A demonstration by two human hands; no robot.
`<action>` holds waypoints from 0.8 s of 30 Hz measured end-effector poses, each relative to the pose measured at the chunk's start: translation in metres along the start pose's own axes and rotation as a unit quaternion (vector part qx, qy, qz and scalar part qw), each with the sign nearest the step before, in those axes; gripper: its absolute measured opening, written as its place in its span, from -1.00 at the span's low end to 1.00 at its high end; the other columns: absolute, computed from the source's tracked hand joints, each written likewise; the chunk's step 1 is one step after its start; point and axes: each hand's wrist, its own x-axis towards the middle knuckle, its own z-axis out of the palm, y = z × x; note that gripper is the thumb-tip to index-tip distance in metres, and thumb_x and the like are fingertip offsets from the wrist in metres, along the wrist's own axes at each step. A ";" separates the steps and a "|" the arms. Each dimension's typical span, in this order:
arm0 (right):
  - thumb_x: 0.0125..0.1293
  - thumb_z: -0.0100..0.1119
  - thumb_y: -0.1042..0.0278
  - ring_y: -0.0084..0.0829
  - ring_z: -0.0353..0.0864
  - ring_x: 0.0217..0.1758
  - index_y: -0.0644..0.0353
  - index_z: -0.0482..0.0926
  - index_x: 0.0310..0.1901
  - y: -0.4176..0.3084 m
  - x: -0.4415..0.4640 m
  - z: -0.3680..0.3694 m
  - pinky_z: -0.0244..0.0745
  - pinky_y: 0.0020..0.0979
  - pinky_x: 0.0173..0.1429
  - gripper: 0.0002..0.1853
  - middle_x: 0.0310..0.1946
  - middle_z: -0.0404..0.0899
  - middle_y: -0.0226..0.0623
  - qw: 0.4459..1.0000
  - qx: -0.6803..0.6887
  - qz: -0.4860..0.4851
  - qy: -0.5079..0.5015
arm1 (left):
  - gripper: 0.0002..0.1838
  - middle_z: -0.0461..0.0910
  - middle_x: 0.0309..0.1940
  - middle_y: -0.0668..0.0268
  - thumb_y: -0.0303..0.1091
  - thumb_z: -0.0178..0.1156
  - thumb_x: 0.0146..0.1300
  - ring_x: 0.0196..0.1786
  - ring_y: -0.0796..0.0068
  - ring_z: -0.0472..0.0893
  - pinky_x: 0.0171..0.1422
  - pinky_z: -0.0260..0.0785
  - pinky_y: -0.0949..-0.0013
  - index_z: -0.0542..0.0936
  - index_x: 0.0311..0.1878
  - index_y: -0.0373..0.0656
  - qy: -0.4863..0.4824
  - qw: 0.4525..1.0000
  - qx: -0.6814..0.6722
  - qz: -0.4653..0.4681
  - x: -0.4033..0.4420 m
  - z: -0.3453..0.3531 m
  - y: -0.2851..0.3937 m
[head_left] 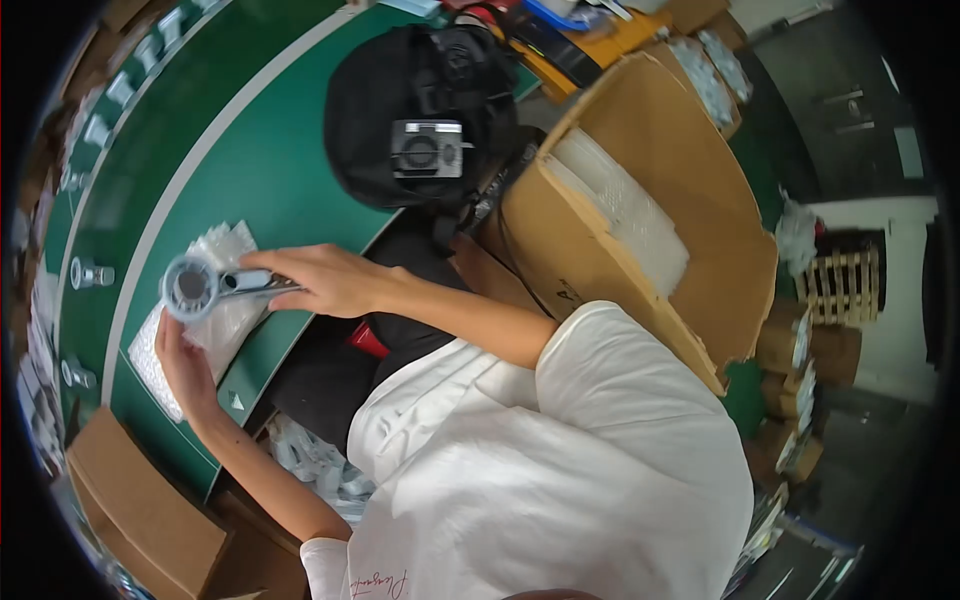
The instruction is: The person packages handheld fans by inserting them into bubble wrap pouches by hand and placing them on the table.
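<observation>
Head: carton (700,115) holds bubble wrap (648,222); right fingers (283,261) clamped on grey fitting (212,288); left fingers (172,334), grip unclear.

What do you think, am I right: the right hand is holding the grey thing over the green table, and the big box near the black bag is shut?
Not quite: the big box is open, not shut. The head view shows clear wrap inside. The right hand is holding the grey thing over the green table.
</observation>
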 end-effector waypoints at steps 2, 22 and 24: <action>0.32 0.32 0.31 -0.34 0.52 -0.44 0.09 0.44 0.36 0.001 -0.002 0.003 0.48 -0.34 -0.28 -0.43 -0.17 0.65 -0.19 1.000 -0.025 -0.003 -0.003 | -0.72 0.64 -0.18 0.42 -0.23 0.12 0.49 -0.20 0.70 0.53 -0.11 0.29 0.67 0.65 0.05 -0.21 0.007 1.000 -0.004 -0.015 -0.004 0.003 0.007; 0.26 0.23 0.33 -0.16 0.50 -0.68 0.31 0.60 0.02 -0.052 0.057 -0.022 0.50 -0.25 -0.50 -0.66 -0.59 0.61 -0.09 0.987 -0.009 0.059 0.149 | -0.72 0.24 -0.52 0.33 -0.41 -0.01 0.55 -0.50 0.45 0.16 -0.39 0.12 0.34 0.41 -0.36 -0.32 -0.024 0.734 0.534 0.419 -0.018 0.103 0.096; 0.28 0.23 0.31 -0.17 0.49 -0.70 0.36 0.58 -0.03 -0.042 0.054 0.000 0.47 -0.26 -0.54 -0.68 -0.56 0.63 -0.10 0.945 -0.048 0.024 0.323 | -0.71 0.25 -0.53 0.35 -0.40 -0.01 0.56 -0.50 0.47 0.15 -0.39 0.11 0.34 0.42 -0.36 -0.31 -0.027 0.718 0.536 0.443 -0.026 0.123 0.098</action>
